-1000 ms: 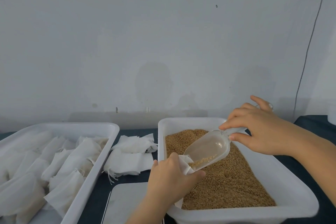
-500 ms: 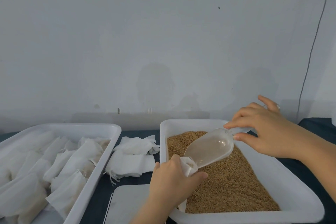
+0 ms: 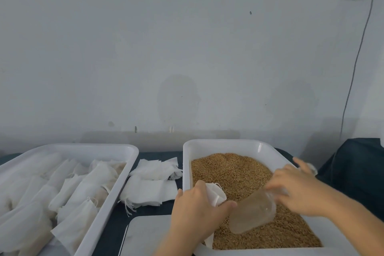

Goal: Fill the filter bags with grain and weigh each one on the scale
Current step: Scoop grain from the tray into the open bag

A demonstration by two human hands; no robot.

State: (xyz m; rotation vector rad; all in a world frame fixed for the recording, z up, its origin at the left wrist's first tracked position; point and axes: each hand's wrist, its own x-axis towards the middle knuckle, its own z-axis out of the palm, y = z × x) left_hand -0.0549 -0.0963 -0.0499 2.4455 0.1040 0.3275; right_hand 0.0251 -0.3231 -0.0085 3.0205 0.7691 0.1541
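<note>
My left hand [image 3: 195, 212] grips a white filter bag [image 3: 215, 193] by its open mouth, above the near left corner of the white grain tray [image 3: 224, 143]. Brown grain [image 3: 234, 170] fills that tray. My right hand [image 3: 299, 189] holds the handle of a clear plastic scoop [image 3: 252, 213], blurred by motion, its bowl tipped down onto the grain just right of the bag. The white scale [image 3: 145, 235] lies at the bottom edge, left of my left forearm.
A second white tray [image 3: 87, 148] at the left holds several filled filter bags [image 3: 83, 189]. A pile of empty bags [image 3: 153, 185] lies on the dark table between the trays. A cable [image 3: 357, 58] runs down the wall at the right.
The right hand swung the scoop away from the bag's mouth and down onto the grain. The left hand kept its hold on the bag.
</note>
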